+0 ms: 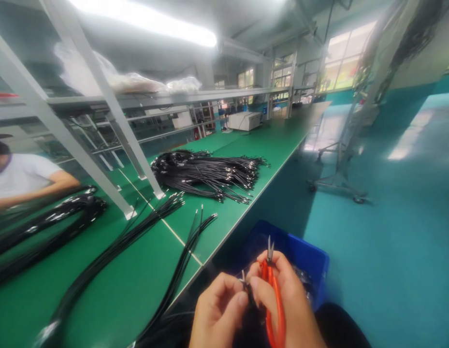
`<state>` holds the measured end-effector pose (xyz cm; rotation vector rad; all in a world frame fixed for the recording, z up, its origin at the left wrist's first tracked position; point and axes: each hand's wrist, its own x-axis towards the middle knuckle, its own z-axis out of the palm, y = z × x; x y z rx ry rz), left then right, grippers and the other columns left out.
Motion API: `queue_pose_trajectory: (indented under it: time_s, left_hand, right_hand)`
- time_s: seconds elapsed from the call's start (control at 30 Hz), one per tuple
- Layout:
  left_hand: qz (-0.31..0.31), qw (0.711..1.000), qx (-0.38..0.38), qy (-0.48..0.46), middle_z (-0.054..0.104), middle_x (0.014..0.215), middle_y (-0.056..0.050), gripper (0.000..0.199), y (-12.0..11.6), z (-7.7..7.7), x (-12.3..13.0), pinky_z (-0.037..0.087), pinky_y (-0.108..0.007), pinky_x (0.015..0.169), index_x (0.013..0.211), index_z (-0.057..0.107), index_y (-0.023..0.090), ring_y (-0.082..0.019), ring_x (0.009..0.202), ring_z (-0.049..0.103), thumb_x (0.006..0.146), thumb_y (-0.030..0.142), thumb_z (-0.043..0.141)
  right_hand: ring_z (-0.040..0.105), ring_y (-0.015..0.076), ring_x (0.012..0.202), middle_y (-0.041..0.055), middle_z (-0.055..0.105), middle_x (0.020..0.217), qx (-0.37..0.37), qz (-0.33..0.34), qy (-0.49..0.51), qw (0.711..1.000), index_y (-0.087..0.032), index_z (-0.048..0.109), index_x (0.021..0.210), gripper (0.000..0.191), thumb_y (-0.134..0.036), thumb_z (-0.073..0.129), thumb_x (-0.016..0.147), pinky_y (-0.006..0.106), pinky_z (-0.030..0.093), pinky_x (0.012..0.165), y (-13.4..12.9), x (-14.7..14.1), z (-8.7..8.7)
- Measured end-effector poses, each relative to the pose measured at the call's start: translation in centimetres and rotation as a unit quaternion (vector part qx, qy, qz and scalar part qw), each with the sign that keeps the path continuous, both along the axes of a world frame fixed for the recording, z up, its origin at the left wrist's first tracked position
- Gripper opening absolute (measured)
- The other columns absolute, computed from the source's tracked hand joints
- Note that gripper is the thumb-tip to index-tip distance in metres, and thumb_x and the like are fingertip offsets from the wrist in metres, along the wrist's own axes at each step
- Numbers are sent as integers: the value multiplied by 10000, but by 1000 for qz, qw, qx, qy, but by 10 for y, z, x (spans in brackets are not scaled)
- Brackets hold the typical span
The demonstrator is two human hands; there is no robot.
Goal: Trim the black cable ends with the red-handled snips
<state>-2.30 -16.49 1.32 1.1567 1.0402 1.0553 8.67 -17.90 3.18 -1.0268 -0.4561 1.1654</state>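
Observation:
My right hand [287, 295] is closed around red-handled scissors [276, 309], whose short metal blades point up and stand slightly apart. Beside it my left hand [220, 307] pinches the end of a black cable [247, 289], where a pale tip shows above the fingers. The fingertips of both hands meet close to that cable end. To the left, a thin bunch of black cables [182, 261] with light tips lies over the table edge. A thicker bundle of black cables [126, 246] curves across the green table [144, 285].
A blue bin [311, 253] stands below my hands beside the table. Farther along lies a large heap of black cables [210, 174]. Metal shelf posts [119, 101] rise from the table. A co-worker [28, 176] sits at left near coiled cables [50, 217]. A wheeled stand [336, 181] is at right.

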Motion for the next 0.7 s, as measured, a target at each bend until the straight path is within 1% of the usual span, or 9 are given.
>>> queue_pose_trajectory:
  time_s: [0.07, 0.13, 0.2, 0.33, 0.4, 0.5, 0.57, 0.63, 0.7]
  left_hand:
    - [-6, 1000, -7, -4, 508, 506, 36, 380, 2, -1, -2, 330, -180, 457, 622, 585, 152, -87, 471, 423, 681, 497, 732]
    - [-9, 1000, -12, -6, 493, 502, 40, 389, 3, 0, -4, 321, -181, 452, 615, 579, 150, -82, 463, 411, 670, 500, 740]
    - [-9, 1000, -16, -7, 492, 515, 40, 389, 4, 1, -4, 316, -177, 444, 620, 584, 148, -76, 459, 403, 656, 497, 752]
    - [-8, 1000, -8, -8, 503, 531, 37, 374, 1, 5, 0, 317, -171, 438, 634, 606, 146, -73, 465, 402, 662, 489, 752]
    - [-3, 1000, -8, -7, 522, 535, 31, 369, -1, 5, 1, 331, -173, 451, 644, 619, 144, -77, 474, 419, 669, 488, 748]
    - [16, 1000, -7, -10, 551, 544, 24, 355, -2, 3, 0, 354, -175, 463, 661, 633, 147, -83, 486, 441, 673, 482, 750]
    - [37, 999, 3, -15, 554, 547, 28, 326, 0, 1, -3, 358, -168, 455, 667, 640, 154, -77, 480, 437, 687, 460, 750]
    - [40, 999, 14, -19, 569, 568, 27, 295, 3, -1, -8, 379, -164, 458, 681, 650, 160, -77, 486, 456, 704, 439, 745]
    - [25, 999, 20, -24, 594, 604, 22, 274, 6, -2, -12, 423, -173, 488, 700, 655, 167, -85, 509, 497, 718, 427, 739]
  right_hand:
    - [536, 132, 514, -22, 635, 658, 15, -25, -52, 998, -238, 601, 799, 187, -180, 706, 656, 213, 418, 454, 0, 2, -4]
    - [587, 160, 580, -4, 667, 722, 43, -47, -109, 992, -242, 613, 815, 192, -167, 691, 657, 249, 470, 525, -1, 3, -5]
    - [613, 176, 629, 9, 694, 765, 61, -55, -172, 982, -246, 632, 804, 180, -161, 681, 654, 268, 488, 582, -2, 2, -6]
    - [605, 175, 589, -10, 684, 672, 74, -52, -273, 958, -266, 616, 750, 93, -209, 663, 694, 246, 447, 505, -2, -2, -9]
    - [601, 176, 551, -21, 670, 634, 83, -68, -318, 942, -279, 601, 760, 96, -217, 653, 707, 251, 439, 490, -2, -4, -13]
    - [577, 177, 488, -24, 653, 598, 94, -126, -394, 905, -298, 613, 750, 126, -184, 624, 699, 273, 429, 488, -3, -5, -19]
    - [579, 183, 488, -17, 650, 597, 93, -148, -419, 891, -305, 623, 746, 154, -163, 604, 692, 282, 430, 498, -5, -3, -22]
    - [580, 187, 499, -14, 644, 610, 83, -128, -402, 903, -305, 630, 767, 154, -173, 610, 689, 286, 438, 512, -9, 1, -23]
    - [571, 184, 513, -16, 634, 629, 68, -65, -346, 934, -296, 644, 798, 187, -188, 657, 646, 291, 451, 544, -16, 6, -22]
